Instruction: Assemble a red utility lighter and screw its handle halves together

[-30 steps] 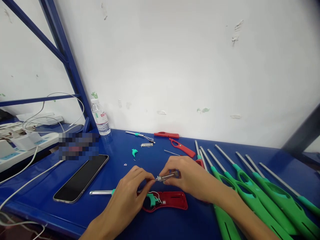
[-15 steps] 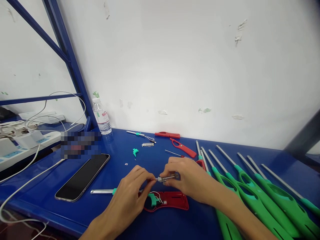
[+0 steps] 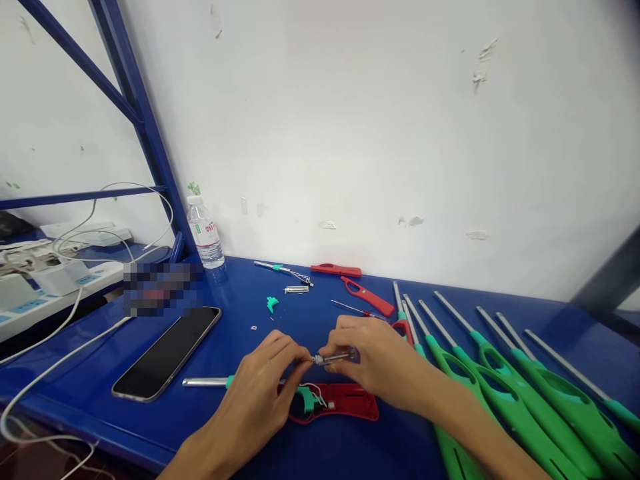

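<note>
The tank [image 3: 335, 358] looks like clear, smooth plastic. The open lighter [image 3: 356, 401] pairs glossy red plastic with a shiny metal tube [image 3: 206, 382]. The table [image 3: 320, 453] is smooth and glossy, the wall [image 3: 325, 120] matt.

Bright, even light; soft sheen on blue tabletop [image 3: 400, 440]; pixelated patch [image 3: 163, 289]; top-right corner darkened.

A small clear tank [image 3: 331, 359] is held nearly level, tip [image 3: 318, 360] toward nine o'clock; at its six o'clock, an opened red lighter [image 3: 350, 403] lies, wires [image 3: 321, 393] exposed.
</note>
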Action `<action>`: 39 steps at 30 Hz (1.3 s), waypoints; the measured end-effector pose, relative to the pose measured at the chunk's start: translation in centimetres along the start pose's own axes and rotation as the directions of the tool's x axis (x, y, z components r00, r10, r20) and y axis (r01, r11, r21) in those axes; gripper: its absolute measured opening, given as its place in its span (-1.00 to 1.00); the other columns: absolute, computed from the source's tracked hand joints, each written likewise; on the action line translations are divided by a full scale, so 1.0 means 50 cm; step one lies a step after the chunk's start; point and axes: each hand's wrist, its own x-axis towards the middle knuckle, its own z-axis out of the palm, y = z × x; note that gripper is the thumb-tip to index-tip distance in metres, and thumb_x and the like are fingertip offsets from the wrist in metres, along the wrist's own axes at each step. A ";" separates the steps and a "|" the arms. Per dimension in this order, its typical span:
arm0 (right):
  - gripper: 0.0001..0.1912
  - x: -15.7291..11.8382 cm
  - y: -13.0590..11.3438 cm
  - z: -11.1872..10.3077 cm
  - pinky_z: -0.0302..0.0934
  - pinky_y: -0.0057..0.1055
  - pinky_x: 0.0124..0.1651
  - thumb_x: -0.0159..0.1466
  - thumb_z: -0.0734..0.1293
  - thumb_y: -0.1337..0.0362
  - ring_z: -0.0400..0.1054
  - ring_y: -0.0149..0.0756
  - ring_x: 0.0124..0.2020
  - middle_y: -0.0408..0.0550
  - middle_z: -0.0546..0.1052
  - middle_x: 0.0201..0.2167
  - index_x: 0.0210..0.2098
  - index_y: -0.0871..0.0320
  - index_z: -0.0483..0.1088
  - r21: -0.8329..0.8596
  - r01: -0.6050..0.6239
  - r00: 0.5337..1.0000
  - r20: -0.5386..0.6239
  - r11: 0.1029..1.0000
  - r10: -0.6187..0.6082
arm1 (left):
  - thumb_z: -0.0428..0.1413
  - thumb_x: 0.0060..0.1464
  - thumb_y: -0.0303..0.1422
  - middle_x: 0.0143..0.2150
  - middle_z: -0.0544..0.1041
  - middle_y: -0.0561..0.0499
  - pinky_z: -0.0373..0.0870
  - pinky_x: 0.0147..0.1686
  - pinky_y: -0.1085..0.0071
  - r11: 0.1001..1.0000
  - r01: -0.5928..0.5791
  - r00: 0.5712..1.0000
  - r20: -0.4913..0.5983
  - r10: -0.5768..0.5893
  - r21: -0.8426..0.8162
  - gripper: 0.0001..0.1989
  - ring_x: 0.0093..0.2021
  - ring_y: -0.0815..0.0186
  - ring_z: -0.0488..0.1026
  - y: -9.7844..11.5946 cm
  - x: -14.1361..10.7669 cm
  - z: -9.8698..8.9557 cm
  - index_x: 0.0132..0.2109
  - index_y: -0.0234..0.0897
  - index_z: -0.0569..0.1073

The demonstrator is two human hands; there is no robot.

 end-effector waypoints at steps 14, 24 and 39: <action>-0.85 -0.001 0.001 -0.013 0.13 -0.38 -0.24 0.31 0.57 0.37 0.42 -0.34 -0.29 -0.20 0.55 -0.29 -0.16 0.01 0.64 0.011 0.007 1.000 -0.013 1.000 -0.007 | 0.09 0.46 -0.37 -0.25 0.54 0.11 0.38 -0.32 0.41 0.995 0.100 0.995 -0.019 -0.100 -0.008 -0.90 -0.27 0.30 0.45 0.014 0.004 -0.001 -0.06 -0.10 0.50; -0.78 0.000 -0.006 -0.017 0.18 -0.37 -0.20 0.34 0.54 0.37 0.46 -0.31 -0.23 -0.19 0.58 -0.24 -0.05 -0.04 0.64 0.021 0.006 1.000 0.008 1.000 -0.006 | 0.05 0.48 -0.32 -0.24 0.54 0.09 0.38 -0.21 0.33 0.991 0.130 0.990 0.055 -0.129 -0.017 -0.84 -0.23 0.26 0.46 0.022 0.008 -0.008 -0.11 -0.10 0.51; -0.79 -0.007 -0.013 -0.021 0.13 -0.34 -0.15 0.40 0.49 0.34 0.42 -0.30 -0.21 -0.21 0.55 -0.25 -0.02 -0.09 0.59 0.037 0.008 0.999 0.033 0.999 -0.009 | 0.02 0.49 -0.31 -0.22 0.54 0.07 0.39 -0.20 0.32 0.990 0.134 0.990 0.043 -0.132 -0.041 -0.83 -0.20 0.25 0.45 0.024 0.006 -0.010 -0.08 -0.10 0.50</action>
